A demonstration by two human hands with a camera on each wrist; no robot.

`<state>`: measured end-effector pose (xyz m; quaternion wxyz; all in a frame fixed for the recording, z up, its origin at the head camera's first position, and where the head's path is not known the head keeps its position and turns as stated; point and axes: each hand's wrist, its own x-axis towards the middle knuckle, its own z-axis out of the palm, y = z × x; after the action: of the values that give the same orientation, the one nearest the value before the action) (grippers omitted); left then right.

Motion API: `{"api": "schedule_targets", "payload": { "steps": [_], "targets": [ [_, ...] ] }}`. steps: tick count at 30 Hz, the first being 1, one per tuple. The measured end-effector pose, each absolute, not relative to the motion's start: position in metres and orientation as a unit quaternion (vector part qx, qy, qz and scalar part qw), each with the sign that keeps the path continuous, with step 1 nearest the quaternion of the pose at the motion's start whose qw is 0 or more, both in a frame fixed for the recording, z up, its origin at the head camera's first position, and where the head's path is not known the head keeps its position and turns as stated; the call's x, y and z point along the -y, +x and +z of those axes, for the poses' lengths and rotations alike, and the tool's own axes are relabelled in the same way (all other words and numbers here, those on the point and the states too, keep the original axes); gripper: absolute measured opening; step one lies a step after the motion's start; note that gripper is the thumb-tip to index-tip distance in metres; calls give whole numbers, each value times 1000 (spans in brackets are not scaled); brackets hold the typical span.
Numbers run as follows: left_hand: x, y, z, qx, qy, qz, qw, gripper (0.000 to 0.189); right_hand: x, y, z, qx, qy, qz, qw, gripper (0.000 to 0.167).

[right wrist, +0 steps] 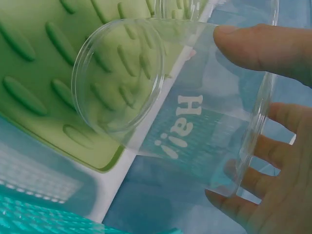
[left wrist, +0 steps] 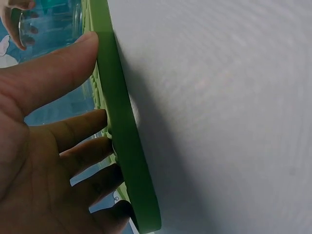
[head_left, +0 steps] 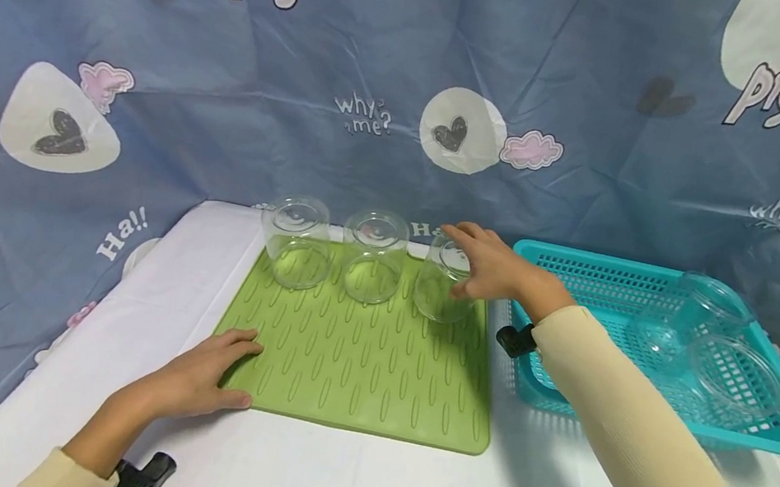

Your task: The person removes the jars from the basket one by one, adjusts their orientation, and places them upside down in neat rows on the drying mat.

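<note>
Three clear cups stand upside down in a row along the back of a green ribbed mat (head_left: 358, 364): a left cup (head_left: 298, 260), a middle cup (head_left: 371, 274) and a right cup (head_left: 436, 298). My right hand (head_left: 495, 268) holds the right cup near its raised base. In the right wrist view the thumb (right wrist: 243, 46) lies along one side of that cup (right wrist: 195, 122), and the fingers (right wrist: 258, 180) curve round the other. My left hand (head_left: 199, 373) rests at the mat's left front corner, fingers spread and fingertips against the green edge (left wrist: 122, 107).
A turquoise perforated basket (head_left: 527, 388) stands right of the mat, with more clear cups (head_left: 712, 322) lying inside it. White cloth (head_left: 326, 484) covers the table. Behind hangs a blue printed cloth (head_left: 388, 43).
</note>
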<state>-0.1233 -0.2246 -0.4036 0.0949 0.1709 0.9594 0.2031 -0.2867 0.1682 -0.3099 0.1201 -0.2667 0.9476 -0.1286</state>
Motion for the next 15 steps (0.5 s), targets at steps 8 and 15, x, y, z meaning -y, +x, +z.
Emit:
{"api": "schedule_targets", "payload": {
  "steps": [8,15],
  "targets": [
    [226,-123,-404,-960,170,203,95,71,-167,-294,-311,-946,-259,-139,134,98],
    [226,-122,-404,-959,166,207,101,72,-165,-302,-313,-944,-246,-157,152,95]
  ]
}}
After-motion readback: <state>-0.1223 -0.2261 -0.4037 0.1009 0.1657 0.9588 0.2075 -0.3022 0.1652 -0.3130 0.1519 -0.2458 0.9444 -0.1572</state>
